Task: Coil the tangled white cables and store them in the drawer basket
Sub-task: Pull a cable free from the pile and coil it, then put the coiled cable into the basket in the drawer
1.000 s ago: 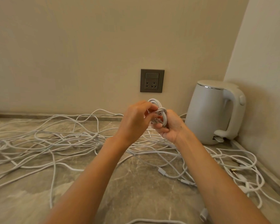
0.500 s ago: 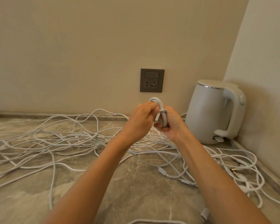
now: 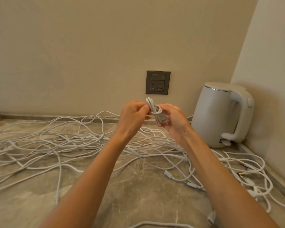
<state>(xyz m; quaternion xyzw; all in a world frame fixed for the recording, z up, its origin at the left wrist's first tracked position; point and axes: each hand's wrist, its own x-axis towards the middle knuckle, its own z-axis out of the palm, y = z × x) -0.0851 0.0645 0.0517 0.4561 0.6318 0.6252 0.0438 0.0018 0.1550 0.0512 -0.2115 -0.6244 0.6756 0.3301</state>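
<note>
A small coiled white cable bundle (image 3: 155,111) is held up in front of the wall, above the counter. My right hand (image 3: 173,119) grips its lower part with curled fingers. My left hand (image 3: 133,114) pinches the bundle's upper loops from the left. Below and all around, a mass of tangled white cables (image 3: 69,142) lies spread over the brown stone counter (image 3: 135,191), with several plugs at the right (image 3: 168,174). No drawer basket is in view.
A white electric kettle (image 3: 220,116) stands in the back right corner. A grey wall socket (image 3: 158,82) is behind my hands. Walls close the counter at the back and right. More loose cables lie along the right edge (image 3: 253,178).
My left hand has drawn slightly left, off the bundle's front, now pinching its top loops. The bundle has tilted, with a wrap showing around its middle. My right hand has stayed put.
</note>
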